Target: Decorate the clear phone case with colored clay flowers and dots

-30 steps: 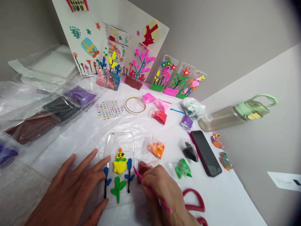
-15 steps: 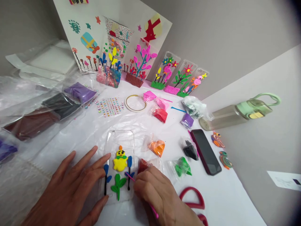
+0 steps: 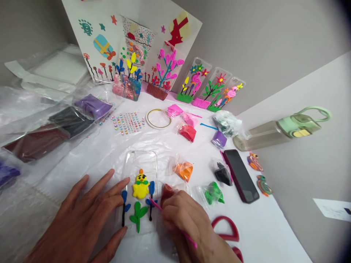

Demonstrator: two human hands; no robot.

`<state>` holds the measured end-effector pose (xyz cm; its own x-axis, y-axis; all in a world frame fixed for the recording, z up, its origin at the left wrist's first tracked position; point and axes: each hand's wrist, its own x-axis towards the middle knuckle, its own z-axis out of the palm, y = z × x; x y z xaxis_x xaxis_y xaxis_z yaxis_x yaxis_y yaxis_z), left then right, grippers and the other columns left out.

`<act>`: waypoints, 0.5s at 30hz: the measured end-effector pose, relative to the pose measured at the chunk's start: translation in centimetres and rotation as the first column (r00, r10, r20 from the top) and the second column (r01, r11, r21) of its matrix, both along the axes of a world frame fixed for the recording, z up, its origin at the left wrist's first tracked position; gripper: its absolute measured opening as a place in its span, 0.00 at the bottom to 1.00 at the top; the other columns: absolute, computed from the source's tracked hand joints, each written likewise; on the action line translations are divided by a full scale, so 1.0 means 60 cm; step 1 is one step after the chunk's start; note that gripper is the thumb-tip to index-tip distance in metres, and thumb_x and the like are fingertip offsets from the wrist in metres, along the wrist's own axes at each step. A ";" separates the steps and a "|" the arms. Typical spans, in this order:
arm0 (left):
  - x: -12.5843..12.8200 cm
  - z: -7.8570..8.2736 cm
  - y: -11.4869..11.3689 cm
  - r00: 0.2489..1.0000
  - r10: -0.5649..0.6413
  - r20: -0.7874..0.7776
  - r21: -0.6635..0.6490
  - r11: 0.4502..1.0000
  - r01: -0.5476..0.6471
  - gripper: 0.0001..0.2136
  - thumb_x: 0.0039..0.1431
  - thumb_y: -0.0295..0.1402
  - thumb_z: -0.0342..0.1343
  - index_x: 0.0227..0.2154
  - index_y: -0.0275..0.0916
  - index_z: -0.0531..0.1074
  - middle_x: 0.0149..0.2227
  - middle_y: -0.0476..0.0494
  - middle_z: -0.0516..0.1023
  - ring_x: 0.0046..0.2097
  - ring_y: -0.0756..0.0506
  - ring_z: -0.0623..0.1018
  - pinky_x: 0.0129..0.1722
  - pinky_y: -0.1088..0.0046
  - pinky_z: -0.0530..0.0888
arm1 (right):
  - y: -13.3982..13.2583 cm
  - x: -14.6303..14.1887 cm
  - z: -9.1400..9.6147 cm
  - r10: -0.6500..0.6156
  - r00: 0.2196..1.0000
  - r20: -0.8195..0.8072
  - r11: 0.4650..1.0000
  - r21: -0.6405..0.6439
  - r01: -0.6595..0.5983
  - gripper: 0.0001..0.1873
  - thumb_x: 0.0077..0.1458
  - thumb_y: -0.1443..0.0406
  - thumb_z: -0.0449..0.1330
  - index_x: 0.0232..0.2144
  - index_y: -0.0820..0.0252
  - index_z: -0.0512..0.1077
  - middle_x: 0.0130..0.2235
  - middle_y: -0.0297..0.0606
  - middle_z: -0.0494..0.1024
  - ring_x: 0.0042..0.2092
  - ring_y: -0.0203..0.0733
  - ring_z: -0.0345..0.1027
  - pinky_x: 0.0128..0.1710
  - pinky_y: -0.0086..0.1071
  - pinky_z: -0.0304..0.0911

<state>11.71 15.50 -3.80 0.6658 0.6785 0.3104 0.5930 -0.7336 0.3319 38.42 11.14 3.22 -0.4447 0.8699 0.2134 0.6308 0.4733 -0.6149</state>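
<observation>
A clear phone case (image 3: pixel 141 164) lies on the white table, decorated with a yellow clay chick (image 3: pixel 140 187), a green sprout (image 3: pixel 138 215) and two blue flowers on black stems. My left hand (image 3: pixel 82 223) lies flat with spread fingers, its fingertips on the case's left edge beside the left blue flower (image 3: pixel 124 204). My right hand (image 3: pixel 189 226) is closed on a thin pink tool (image 3: pixel 189 239). The tool's tip touches the right blue flower (image 3: pixel 150 201).
Small bags of clay lie around: orange (image 3: pixel 184 171), red (image 3: pixel 187 132), pink (image 3: pixel 175 110), purple (image 3: pixel 218 139), black (image 3: pixel 221 174), green (image 3: pixel 214 193). A dark phone (image 3: pixel 240 175), a lying bottle (image 3: pixel 274 133), red scissors (image 3: pixel 226 230), a tape ring (image 3: pixel 158 119), a gem sheet (image 3: pixel 128 123) and finished cases (image 3: pixel 208 89) surround them.
My right hand moved the pink tool's tip in from the case's right edge onto the right blue flower's leaves. The left hand stayed put.
</observation>
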 end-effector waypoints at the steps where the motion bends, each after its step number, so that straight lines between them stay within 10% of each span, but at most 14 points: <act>1: 0.002 0.001 -0.001 1.000 0.001 0.011 -0.003 1.000 -0.001 0.16 0.60 0.40 0.57 0.50 0.46 0.70 0.66 0.46 0.73 0.76 0.38 0.55 0.76 0.55 0.43 | -0.002 0.001 -0.002 -0.019 1.000 -0.021 1.000 -0.009 0.019 0.14 0.65 0.76 0.47 0.45 0.56 0.66 0.39 0.39 0.76 0.40 0.42 0.70 0.49 0.37 0.73; 15: 0.004 0.002 0.002 1.000 0.010 0.021 -0.010 1.000 -0.009 0.17 0.62 0.41 0.53 0.53 0.46 0.68 0.69 0.47 0.70 0.76 0.39 0.52 0.76 0.54 0.42 | 0.000 -0.009 -0.005 0.038 0.994 0.101 0.999 -0.010 -0.037 0.21 0.52 0.81 0.48 0.45 0.58 0.64 0.37 0.39 0.75 0.38 0.43 0.68 0.55 0.44 0.71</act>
<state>11.93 15.60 -3.66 0.6528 0.6880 0.3170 0.5927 -0.7245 0.3519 37.88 11.16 2.95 -0.4959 0.8538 0.1585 0.6716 0.4928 -0.5532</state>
